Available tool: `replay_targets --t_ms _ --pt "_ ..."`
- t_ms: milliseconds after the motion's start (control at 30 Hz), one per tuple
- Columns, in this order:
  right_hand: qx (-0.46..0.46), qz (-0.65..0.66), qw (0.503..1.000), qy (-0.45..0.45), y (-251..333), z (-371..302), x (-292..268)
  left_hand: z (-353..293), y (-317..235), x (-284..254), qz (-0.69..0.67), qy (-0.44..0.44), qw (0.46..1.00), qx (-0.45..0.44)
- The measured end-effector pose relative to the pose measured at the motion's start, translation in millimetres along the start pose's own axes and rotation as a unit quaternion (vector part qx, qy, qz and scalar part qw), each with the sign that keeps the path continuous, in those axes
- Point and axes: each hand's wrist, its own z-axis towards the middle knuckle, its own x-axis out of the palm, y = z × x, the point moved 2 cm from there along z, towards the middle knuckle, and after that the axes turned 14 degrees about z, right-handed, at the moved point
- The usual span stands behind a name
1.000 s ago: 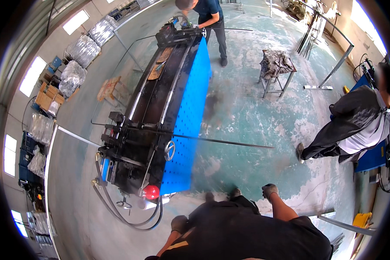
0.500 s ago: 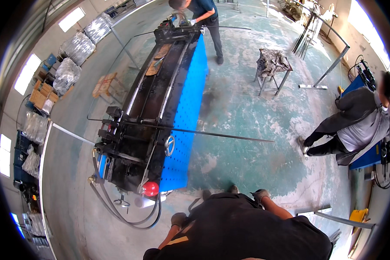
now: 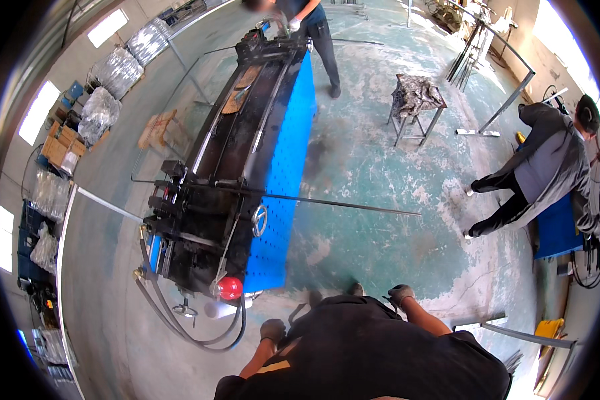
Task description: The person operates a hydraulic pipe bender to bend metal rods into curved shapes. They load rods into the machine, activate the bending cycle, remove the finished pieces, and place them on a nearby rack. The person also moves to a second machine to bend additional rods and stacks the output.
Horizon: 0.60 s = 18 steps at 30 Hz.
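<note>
Long dark metal rod (image 3: 353, 206) is the thing here, lying across the near end of the blue-sided machine (image 3: 232, 150) and poking well out past its right edge, over the floor. On the left side it looks already bent, with a thin dark run seeming to head up to the machine's far end (pretty faint there, so don't quote me). If that's right, at least some of the shaping is done, but I can't say whether it's finished. What's clearly not done is getting it off the machine. Neither hand is on it: left hand (image 3: 272, 330) hangs low by the hoses (image 3: 174, 327), right hand (image 3: 401, 293) is out over the floor, well apart from the rod. Both look gloved, fingers too small to read, so no idea how either grip stands. A co-worker (image 3: 320, 50) is busy at the far end.
</note>
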Motion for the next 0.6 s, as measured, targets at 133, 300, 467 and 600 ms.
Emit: replay_targets --t_ms 133,300,467,600 --pt "-0.025 -0.051 0.997 0.052 -56.2 60.8 13.5 -7.3 -4.7 17.0 -0.042 -0.013 0.999 -0.012" --pt "0.016 -0.052 0.994 0.097 -114.5 112.7 19.5 -34.3 -18.4 50.2 -0.065 -0.099 0.992 -0.039" --pt "0.013 -0.139 0.975 0.171 -59.6 44.4 44.3 -118.9 -37.2 82.5 -0.5 -0.16 0.786 -0.328" --pt "0.028 -0.042 0.983 0.177 -49.5 23.8 76.0 -162.4 -25.4 82.5 -0.617 -0.174 0.646 -0.415"
